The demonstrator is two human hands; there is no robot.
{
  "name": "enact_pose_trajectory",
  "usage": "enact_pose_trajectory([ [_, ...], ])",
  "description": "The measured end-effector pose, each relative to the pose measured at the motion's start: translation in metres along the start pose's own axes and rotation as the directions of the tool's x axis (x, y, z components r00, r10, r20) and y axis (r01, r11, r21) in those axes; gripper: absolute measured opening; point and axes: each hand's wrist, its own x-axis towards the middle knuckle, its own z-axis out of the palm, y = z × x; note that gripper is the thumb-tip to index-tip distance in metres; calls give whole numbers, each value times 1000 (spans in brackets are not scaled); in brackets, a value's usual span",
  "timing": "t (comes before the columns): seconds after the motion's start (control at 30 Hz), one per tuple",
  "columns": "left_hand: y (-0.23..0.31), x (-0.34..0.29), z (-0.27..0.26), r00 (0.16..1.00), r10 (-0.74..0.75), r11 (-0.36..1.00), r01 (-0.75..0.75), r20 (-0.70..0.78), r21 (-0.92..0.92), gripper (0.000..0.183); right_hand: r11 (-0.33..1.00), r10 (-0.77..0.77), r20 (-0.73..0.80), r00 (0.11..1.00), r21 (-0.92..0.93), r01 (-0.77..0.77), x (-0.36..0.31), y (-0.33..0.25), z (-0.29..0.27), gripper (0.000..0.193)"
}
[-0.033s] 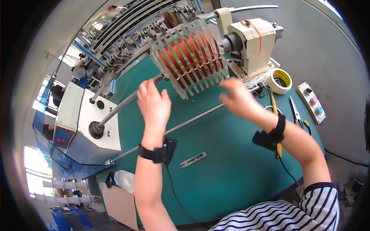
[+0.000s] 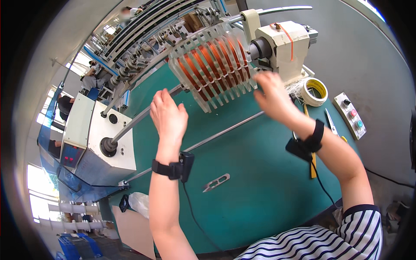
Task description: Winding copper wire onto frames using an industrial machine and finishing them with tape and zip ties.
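My left hand (image 2: pixel 168 116) is over the metal shaft (image 2: pixel 138 119), fingers stretched and thumb apart; whether it touches the shaft I cannot tell. That shaft leads to the winding former (image 2: pixel 212 71), with its clear plastic plates and copper-wire coils (image 2: pixel 221 65) between them, white ties showing on the coils. Close by the former's right end, my right hand (image 2: pixel 273 97) has its thumb apart from its fingers, with nothing seen in it. Below both hands, a thin metal rod (image 2: pixel 216 136) crosses the green mat. Thread snips (image 2: pixel 216 183) lie on the mat between my forearms.
On the left stands the machine's headstock (image 2: pixel 110 151); on the right, its tailstock (image 2: pixel 284 47). Right of my right hand are a tape roll (image 2: pixel 315 92), white ties (image 2: pixel 295 88), scissors (image 2: pixel 331 122), a yellow-handled tool (image 2: pixel 313 169) and a button box (image 2: pixel 350 115). Cables run from both wrist straps.
My right hand has moved up and to the right, toward the former's right end. The left hand has shifted slightly left.
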Motion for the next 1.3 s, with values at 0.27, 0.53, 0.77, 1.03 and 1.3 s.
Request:
enact_pose_trajectory([
  [0.27, -30, 27, 49, 955, -37, 999, 36, 293, 11, 19, 705, -232, 273, 934, -614, 355, 95, 33, -7, 64],
  [0.53, -34, 28, 72, 999, 23, 1000, -23, 29, -2, 15, 787, -373, 409, 833, -336, 518, 127, 36, -14, 45],
  [0.77, -13, 29, 46, 996, 62, 998, -61, 67, -25, 7, 787, -464, 267, 844, -313, 532, 100, 52, -39, 40],
  [1.03, 2, -32, -72, 884, 152, 988, -127, 442, -86, 6, 978, -134, 647, 751, 208, -4, 8, -11, -124, 48],
  [1.3, 20, -189, -185, 408, 42, 965, 218, 912, -142, 11, 907, -84, 969, 234, 171, -385, -98, -67, -151, 48],
])
